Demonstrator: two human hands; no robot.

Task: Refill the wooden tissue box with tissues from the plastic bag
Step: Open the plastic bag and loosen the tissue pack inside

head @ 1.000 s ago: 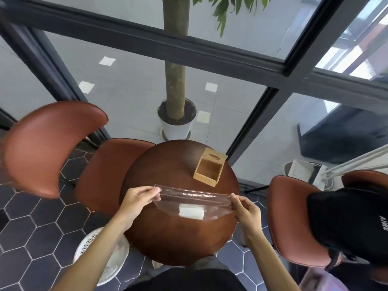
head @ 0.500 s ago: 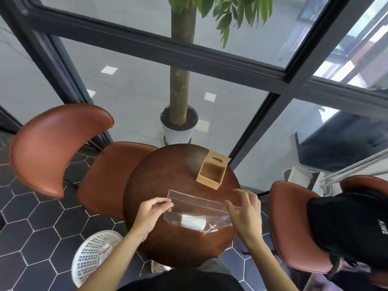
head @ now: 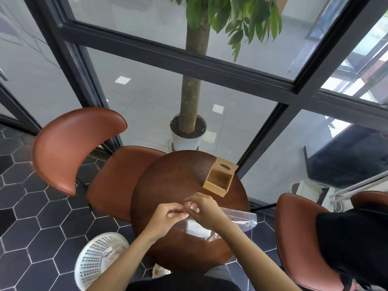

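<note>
One clear plastic bag lies on the round table in front of me, with one white wad of tissues inside. Both my hands meet at its left end: my left hand and right hand each pinch the edge, fingertips touching. One wooden box stands open farther back, apart from the bag. Two brown chairs flank the table, and one white basket sits on the floor.

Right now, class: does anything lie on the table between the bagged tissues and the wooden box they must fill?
Nothing visible. Bare table separates the plastic bag from the wooden tissue box, whose open side faces the hands. The tissues remain inside the bag, pinched by the left hand and right hand.
</note>
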